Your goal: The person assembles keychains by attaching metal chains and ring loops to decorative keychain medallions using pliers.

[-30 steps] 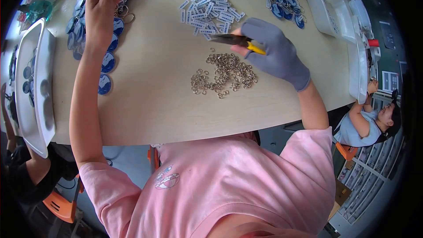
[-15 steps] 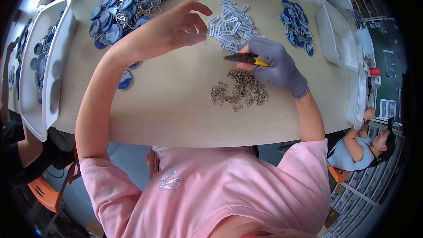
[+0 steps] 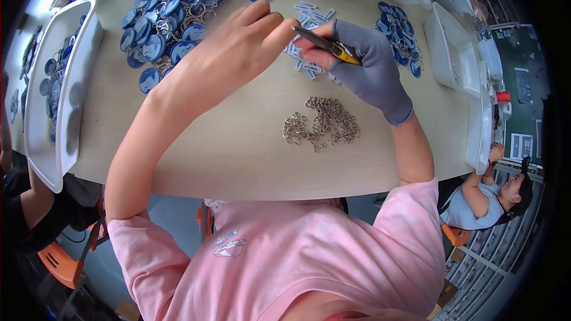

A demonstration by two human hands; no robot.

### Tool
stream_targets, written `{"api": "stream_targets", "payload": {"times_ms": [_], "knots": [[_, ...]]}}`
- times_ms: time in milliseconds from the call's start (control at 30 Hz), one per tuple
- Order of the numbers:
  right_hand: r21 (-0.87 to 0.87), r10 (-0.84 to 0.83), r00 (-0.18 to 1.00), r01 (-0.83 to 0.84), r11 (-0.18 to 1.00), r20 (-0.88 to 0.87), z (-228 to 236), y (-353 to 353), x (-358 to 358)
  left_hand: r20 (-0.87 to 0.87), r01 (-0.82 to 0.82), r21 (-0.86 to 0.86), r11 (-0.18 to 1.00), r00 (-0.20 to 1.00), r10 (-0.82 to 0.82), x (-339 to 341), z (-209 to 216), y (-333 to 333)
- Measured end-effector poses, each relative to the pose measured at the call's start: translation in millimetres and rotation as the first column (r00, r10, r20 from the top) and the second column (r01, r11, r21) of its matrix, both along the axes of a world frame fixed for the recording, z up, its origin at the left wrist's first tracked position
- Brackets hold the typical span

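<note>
In my right hand (image 3: 372, 62), which wears a grey glove with bare fingertips, is a pair of pliers (image 3: 329, 45) with dark jaws and a yellow handle. Its jaws point up and left, ending right by the fingertips of my left hand (image 3: 253, 38). My bare left hand is closed in a pinch; whatever it may hold is hidden behind the fingers. Both hands are over a pile of small white printed tags (image 3: 310, 69), partly covering it. Nearer to me lies a heap of small metal rings (image 3: 328, 120).
Blue round keychains (image 3: 172, 6) are heaped at the far left. A smaller bunch of blue pieces (image 3: 397, 31) lies at the right. White trays stand on the left (image 3: 35, 113) and right (image 3: 446, 53). A seated person (image 3: 485, 202) is at the far right.
My left hand has closed its fingers and come to the tip of the pliers. My right hand has moved up and left with the pliers, from above the rings to the tags.
</note>
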State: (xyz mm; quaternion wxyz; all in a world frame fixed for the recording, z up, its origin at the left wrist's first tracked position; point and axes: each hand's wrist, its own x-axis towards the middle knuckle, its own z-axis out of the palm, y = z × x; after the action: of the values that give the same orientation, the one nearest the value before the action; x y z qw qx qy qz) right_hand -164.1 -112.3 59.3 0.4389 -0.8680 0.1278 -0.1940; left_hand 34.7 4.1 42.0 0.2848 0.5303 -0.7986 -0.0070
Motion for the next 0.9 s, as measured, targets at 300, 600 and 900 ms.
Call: {"api": "stream_targets", "payload": {"times_ms": [300, 600, 900], "knots": [[0.168, -0.069, 0.984, 0.041, 0.985, 0.162, -3, 3, 5, -0.192, 0.013, -0.164, 0.986, 0.980, -0.045, 6, 1, -5], [0.073, -0.046, 0.985, 0.034, 0.997, 0.166, -6, -4, 4, -0.675, 0.132, -0.018, 0.991, 0.730, -0.109, -7, -6, -8], [-0.017, -0.035, 0.994, 0.037, 0.999, 0.102, -2, -1, 4, -0.653, 0.105, -0.024, 0.994, 0.752, -0.095, -8, -4, -5]]}}
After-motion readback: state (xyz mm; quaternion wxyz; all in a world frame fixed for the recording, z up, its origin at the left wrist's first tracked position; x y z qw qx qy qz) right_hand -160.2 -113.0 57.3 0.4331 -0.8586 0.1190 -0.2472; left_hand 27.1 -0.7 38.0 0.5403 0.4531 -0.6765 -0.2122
